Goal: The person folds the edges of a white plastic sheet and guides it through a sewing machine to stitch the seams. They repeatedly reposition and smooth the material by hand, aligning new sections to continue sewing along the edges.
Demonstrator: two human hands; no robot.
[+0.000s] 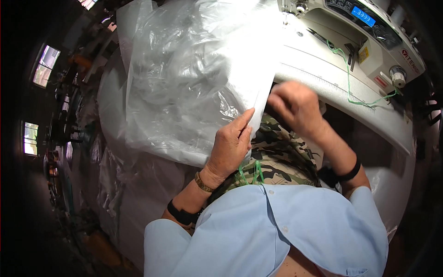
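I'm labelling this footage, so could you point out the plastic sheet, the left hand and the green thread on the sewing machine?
Plastic sheet (pixel 180 87): head view, on its crinkled middle.
Left hand (pixel 231 142): head view, on its back.
Green thread (pixel 348 76): head view, on its middle stretch.

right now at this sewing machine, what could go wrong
The plastic sheet looks thin and crinkled, so it could bunch or shift under the left hand, which lies at its edge. The green thread runs loosely over the machine bed, so it might snag or tangle.
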